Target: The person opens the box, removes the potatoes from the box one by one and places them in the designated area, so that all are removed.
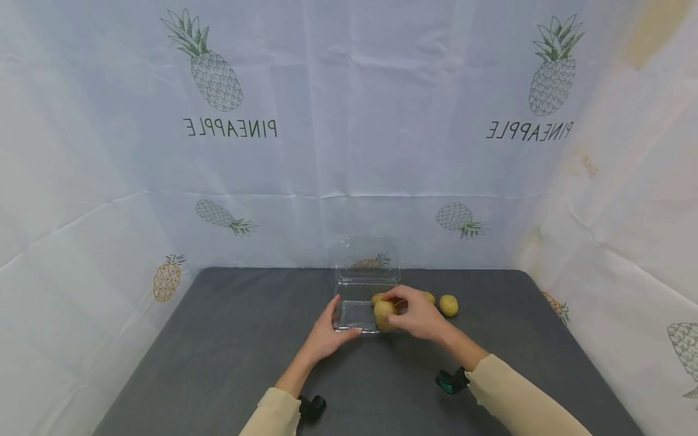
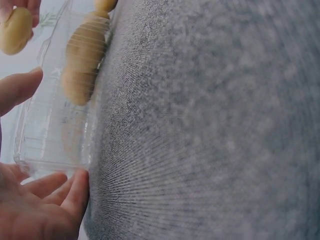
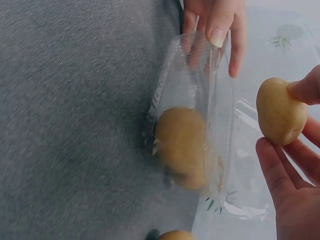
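Note:
A clear plastic clamshell container (image 1: 354,316) sits on the table with its lid (image 1: 365,251) raised at the back. My left hand (image 1: 326,336) rests against its left end, fingers extended along the wall and thumb at the front rim. Above the container's right side, my right hand (image 1: 417,312) pinches a potato (image 3: 281,111) between thumb and fingertips. Inside, potatoes (image 2: 85,47) lie at the right end, visible through the wall; the right hand partly hides them in the head view.
One loose potato (image 1: 449,306) lies on the dark grey table (image 1: 245,345) right of the container. Another potato (image 1: 429,297) is partly hidden behind the right hand. A pineapple-print curtain (image 1: 371,151) stands behind the table's far edge.

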Motion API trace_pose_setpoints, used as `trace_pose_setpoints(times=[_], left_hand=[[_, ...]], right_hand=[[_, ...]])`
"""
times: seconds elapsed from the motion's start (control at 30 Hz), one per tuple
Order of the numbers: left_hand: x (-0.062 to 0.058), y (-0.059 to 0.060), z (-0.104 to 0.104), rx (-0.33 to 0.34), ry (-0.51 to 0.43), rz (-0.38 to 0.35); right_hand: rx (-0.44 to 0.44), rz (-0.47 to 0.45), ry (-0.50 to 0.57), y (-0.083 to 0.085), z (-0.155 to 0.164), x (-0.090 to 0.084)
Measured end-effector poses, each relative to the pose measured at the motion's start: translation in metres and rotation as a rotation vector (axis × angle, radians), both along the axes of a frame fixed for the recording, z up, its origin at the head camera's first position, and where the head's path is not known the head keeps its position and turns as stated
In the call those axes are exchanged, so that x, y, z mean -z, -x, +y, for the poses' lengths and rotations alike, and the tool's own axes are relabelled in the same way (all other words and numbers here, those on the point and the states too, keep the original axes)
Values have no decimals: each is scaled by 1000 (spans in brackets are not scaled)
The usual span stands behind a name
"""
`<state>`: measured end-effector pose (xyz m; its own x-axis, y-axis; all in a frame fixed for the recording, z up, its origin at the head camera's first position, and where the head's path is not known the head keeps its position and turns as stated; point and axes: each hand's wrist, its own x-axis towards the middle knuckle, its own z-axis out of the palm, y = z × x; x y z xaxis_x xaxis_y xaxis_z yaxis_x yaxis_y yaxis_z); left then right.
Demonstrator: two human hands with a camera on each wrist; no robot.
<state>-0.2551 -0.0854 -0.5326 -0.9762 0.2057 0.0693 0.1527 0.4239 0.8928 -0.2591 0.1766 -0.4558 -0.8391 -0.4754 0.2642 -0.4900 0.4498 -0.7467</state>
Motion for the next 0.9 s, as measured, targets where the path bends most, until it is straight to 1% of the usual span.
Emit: trace_pose_setpoints(times=[0.23,0.5,0.63,0.9], left_hand=[[-1,-1,0,11,4,-12],[-1,-3,0,14,3,-15],[-1,-3,0,20,2,-14],[-3,-3,-1,22,0,-12]], right_hand=[[33,37,7,-2,16,7],[58,-16,11,-7,34,14],[87,-20,15,-9,43,15],[149,49,8,-8,61,19]])
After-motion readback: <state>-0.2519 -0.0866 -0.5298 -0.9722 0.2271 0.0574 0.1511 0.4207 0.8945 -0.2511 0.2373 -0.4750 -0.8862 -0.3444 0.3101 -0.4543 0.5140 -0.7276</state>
